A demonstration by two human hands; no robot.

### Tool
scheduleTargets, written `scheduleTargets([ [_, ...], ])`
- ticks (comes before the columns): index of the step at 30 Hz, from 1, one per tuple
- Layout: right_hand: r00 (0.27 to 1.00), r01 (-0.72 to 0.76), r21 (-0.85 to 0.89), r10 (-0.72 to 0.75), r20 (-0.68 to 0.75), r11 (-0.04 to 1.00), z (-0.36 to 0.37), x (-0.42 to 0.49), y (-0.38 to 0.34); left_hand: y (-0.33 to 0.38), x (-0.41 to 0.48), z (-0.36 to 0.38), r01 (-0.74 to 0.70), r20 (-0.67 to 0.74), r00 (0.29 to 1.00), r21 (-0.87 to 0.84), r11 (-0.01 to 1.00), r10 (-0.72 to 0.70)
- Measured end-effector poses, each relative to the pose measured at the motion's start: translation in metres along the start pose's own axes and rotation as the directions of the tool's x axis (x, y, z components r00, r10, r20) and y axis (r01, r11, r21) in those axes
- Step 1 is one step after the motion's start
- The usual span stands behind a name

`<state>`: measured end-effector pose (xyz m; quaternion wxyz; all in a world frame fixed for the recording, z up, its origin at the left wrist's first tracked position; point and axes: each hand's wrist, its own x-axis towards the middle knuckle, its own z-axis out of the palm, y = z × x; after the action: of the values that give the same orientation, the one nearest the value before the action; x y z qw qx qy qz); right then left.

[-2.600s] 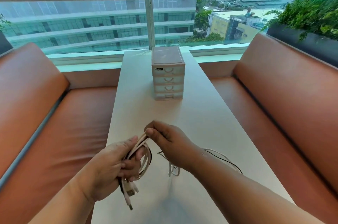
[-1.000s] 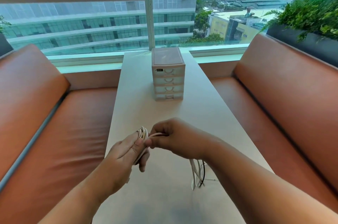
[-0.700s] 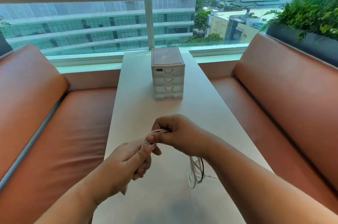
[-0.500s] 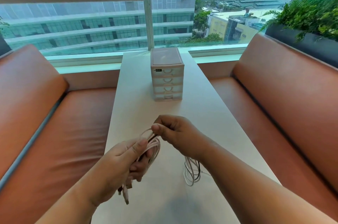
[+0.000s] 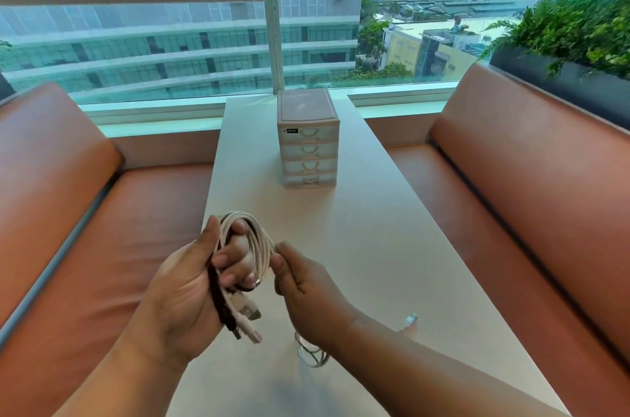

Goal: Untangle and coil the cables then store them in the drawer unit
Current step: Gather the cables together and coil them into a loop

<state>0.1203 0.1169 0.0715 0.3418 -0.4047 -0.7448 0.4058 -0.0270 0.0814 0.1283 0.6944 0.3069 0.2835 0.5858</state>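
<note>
Head view: a coil of white cable (image 5: 255, 239) stands upright in the left hand (image 5: 184, 294) over the near end of a pale table (image 5: 375, 246). The left fingers (image 5: 235, 261) curl through the middle of the loops and the thumb (image 5: 208, 239) presses along their outer side, so the grip is closed firmly round the bundle. A black cable (image 5: 218, 300) runs through the same palm, and several plugs (image 5: 247, 323) hang just below the curled fingers.

The right hand (image 5: 305, 287) meets the coil from the other side, its thumb and forefinger (image 5: 276, 262) bent together and pinching the loops' right edge; the remaining fingers are folded in behind.

Under the right wrist a loose cable (image 5: 312, 357) lies in a small heap on the tabletop, and a light connector (image 5: 410, 319) rests on the surface just beyond the forearm, apart from both sets of fingers.

Well ahead of the fingertips, toward the far end of the table, stands the drawer unit (image 5: 308, 144), a small four-drawer box with every drawer pushed in.

Tan leather benches flank the table, the left bench (image 5: 68, 212) outside the left hand and the right bench (image 5: 545, 184) outside the right arm. Beyond the unit a wide window (image 5: 170, 51) looks onto city buildings, with a green planter (image 5: 579, 38) behind the right bench.
</note>
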Motion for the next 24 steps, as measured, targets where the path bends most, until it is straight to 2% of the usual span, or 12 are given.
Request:
scheduleTargets([
  [3,0.993,-0.027,-0.120,0.040,0.110,0.992,0.000,-0.003,-0.005,0.001,0.004,0.000,-0.085,-0.010,0.996,-0.017,0.996,0.085],
  [6,0.974,-0.019,-0.248,0.073,0.213,0.969,-0.002,-0.005,-0.013,-0.001,0.006,0.001,-0.157,-0.067,0.985,0.049,0.986,0.160],
  [12,0.933,0.067,-0.384,0.078,0.351,0.921,-0.011,-0.002,-0.027,-0.009,0.008,-0.002,-0.197,-0.108,0.970,0.186,0.963,0.219],
  [16,0.905,0.120,-0.464,0.096,0.414,0.878,-0.019,0.001,-0.035,-0.019,0.013,-0.006,-0.222,-0.124,0.952,0.351,0.910,0.280],
  [18,0.896,0.161,-0.508,0.091,0.435,0.846,-0.025,0.002,-0.040,-0.023,0.015,-0.010,-0.238,-0.120,0.938,0.461,0.855,0.326],
  [21,0.888,0.180,-0.542,0.101,0.448,0.821,-0.035,0.004,-0.052,-0.023,0.017,-0.018,-0.185,-0.107,0.919,0.731,0.657,0.378],
  [24,0.886,0.158,-0.522,0.114,0.450,0.838,-0.044,0.006,-0.064,-0.023,0.014,-0.023,-0.092,-0.100,0.928,0.871,0.483,0.358],
])
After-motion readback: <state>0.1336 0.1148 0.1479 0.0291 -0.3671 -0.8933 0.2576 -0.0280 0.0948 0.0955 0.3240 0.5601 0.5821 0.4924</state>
